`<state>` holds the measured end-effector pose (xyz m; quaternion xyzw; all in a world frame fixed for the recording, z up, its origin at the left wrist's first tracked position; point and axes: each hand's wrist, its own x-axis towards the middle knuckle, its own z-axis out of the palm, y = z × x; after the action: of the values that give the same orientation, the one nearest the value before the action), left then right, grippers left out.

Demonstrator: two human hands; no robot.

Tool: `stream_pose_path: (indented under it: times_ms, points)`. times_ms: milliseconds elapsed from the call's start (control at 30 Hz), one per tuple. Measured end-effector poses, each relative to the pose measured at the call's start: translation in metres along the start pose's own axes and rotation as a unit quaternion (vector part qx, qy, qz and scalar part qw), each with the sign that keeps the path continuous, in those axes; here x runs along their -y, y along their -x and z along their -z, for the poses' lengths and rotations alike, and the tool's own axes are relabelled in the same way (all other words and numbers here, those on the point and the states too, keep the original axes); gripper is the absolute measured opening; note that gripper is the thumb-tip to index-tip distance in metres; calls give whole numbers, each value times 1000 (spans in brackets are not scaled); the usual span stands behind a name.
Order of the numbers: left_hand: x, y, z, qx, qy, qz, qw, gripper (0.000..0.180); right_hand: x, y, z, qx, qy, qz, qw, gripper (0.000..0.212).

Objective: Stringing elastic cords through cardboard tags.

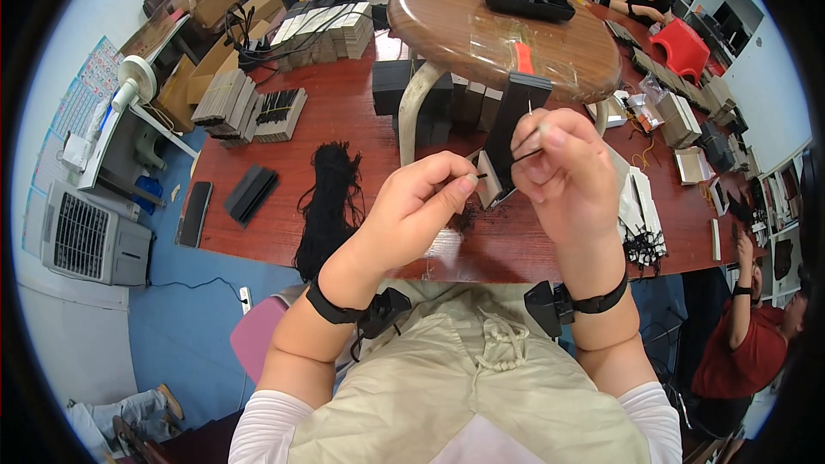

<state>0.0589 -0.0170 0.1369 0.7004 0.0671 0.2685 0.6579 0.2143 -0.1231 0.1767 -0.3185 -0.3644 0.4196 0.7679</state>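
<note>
Both of my hands are raised over the table's front edge. A short dark end, which looks like black cord, pokes out between the thumb and finger of my left hand (417, 206). Pinched in my right hand (571, 167) is a black cord (526, 155). A thin pale sliver shows just above those fingers, too small to name. Between and behind my hands a dark, narrow box (517, 107) stands upright against the stool, with a grey-beige piece (492, 174) at its foot. A thick bundle of black cords (331, 198) lies left of my left hand.
A round wooden stool (430, 13) stands on the red-brown table (249, 245), bearing a black tray (527, 2). Stacks of grey-beige boxes (225, 103) and dark boxes (251, 195) lie left. White pieces with black cords (640, 215) lie right. Other people sit nearby.
</note>
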Motion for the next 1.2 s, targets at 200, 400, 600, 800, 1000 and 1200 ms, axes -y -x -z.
stream_pose_path:
  times_ms: [200, 400, 600, 800, 1000, 1200]
  points:
    - [6, 7, 7, -37, 58, 36, 997, 15, -1, 0, 21, 136, -164, -10, 977, 25]
    - [5, 13, 13, -94, 114, 37, 988, 17, -27, 13, 47, 191, -262, -75, 943, 35]
    - [7, 7, 18, -99, -36, -129, 986, 15, -35, 27, 55, 109, -181, 0, 978, 37]
    - [-6, 8, 11, -33, -258, -274, 926, 19, -33, 21, 22, 60, 59, -94, 992, 40]
    - [4, 13, -3, -98, -332, -316, 883, 29, -43, 37, 14, 70, 256, -137, 954, 14]
    - [38, 38, -1, 24, -178, 30, 983, 41, -61, 38, 19, 2, 199, -150, 968, 25]
